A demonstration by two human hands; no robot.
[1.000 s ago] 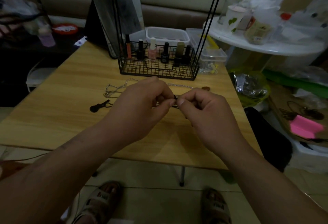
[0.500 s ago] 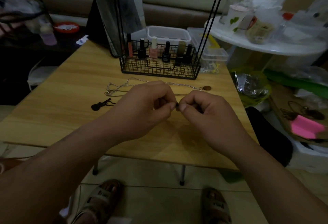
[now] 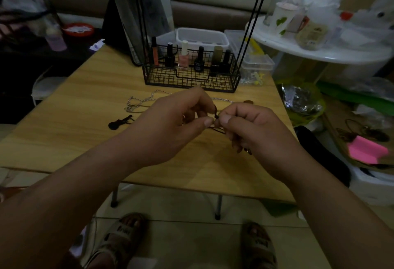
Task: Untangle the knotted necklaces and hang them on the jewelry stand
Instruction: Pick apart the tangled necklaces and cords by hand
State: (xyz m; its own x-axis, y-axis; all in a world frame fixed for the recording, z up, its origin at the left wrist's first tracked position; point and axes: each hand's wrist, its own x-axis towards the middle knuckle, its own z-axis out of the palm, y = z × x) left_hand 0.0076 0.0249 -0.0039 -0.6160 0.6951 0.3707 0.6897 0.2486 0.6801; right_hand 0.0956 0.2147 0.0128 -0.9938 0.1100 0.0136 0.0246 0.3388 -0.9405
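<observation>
Since 0.5 s ago our pinch has drifted slightly toward the jewelry stand (image 3: 191, 81). Our left hand (image 3: 177, 123) and right hand (image 3: 253, 128) both pinch the knot in the dark cord (image 3: 217, 130), which runs left to right between them. Just beyond lies the silver chain (image 3: 140, 103) on the table (image 3: 85, 119), then the stand straight ahead with nothing between

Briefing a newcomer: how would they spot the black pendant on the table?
On the wooden table, look in front of the black wire basket's left end. A silver chain lies there; just nearer the viewer is the black pendant, flat, dark and guitar-shaped.
</observation>
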